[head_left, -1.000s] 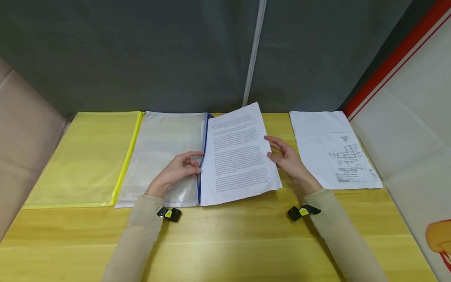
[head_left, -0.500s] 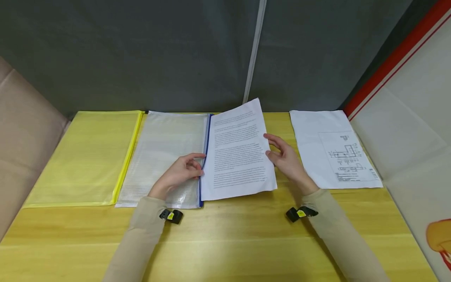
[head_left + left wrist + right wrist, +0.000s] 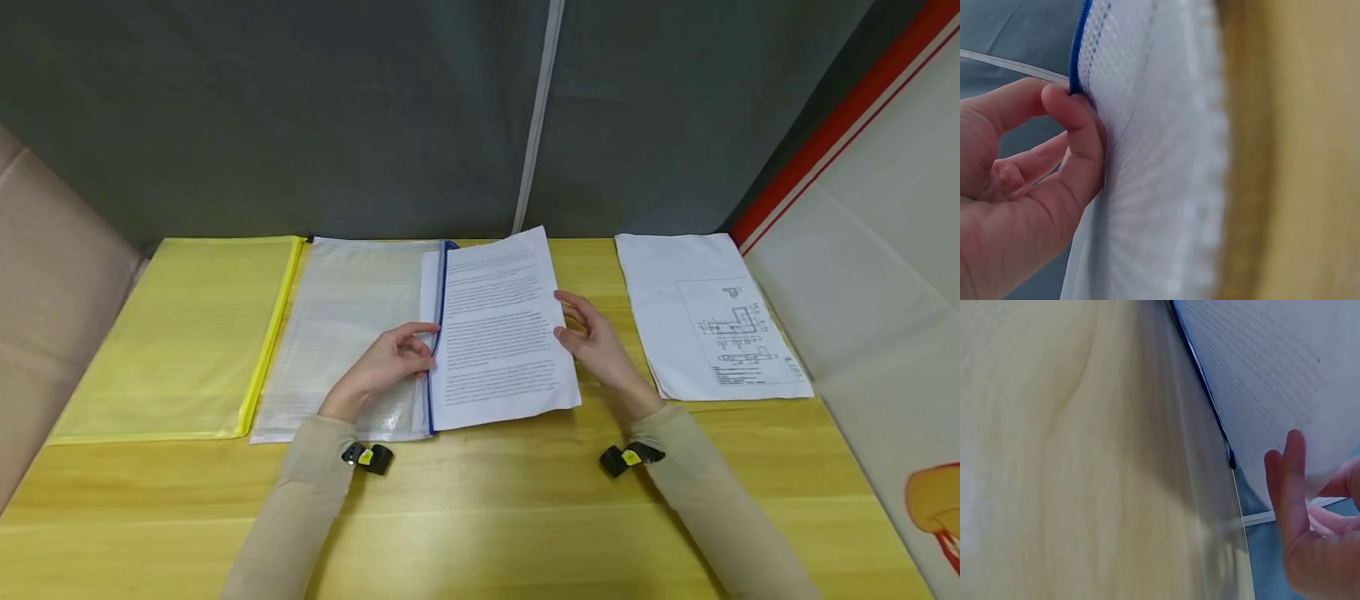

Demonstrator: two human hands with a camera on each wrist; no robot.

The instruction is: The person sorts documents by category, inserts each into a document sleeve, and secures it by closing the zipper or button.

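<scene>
Two zip pouches lie flat on the wooden counter (image 3: 480,517): a yellow pouch (image 3: 180,333) at the far left and, touching its right edge, a clear mesh pouch (image 3: 348,333) with a blue zipper edge (image 3: 437,333). There are two lots of paper: a printed text sheet (image 3: 502,329), whose left margin is slipped in past the blue zipper edge while the rest lies out on the counter, and a diagram sheet (image 3: 705,317) lying apart to the right, near the white wall panel. Whether the text sheet is one leaf or several cannot be told.

Two hands are at work. The left hand (image 3: 382,367) rests on the mesh pouch with its fingers curled, pinching the blue zipper edge between thumb and fingertips. The right hand (image 3: 596,346) stands at the right margin of the text sheet, its fingers loosely bent and touching the paper's edge; whether it actually grips the sheet is not clear.

The head view alone gives the whole layout, both pouches, both papers and the beige sleeves. The left wrist view shows what the head view cannot: the thumb (image 3: 1079,137) pressed right against the mesh just below the blue edge, with the weave of the pouch visible. The right wrist view shows the text sheet from beneath, raised off the counter, with a straightened finger (image 3: 1291,481) lying against it and the zipper's dark end (image 3: 1232,461) close by.
</scene>
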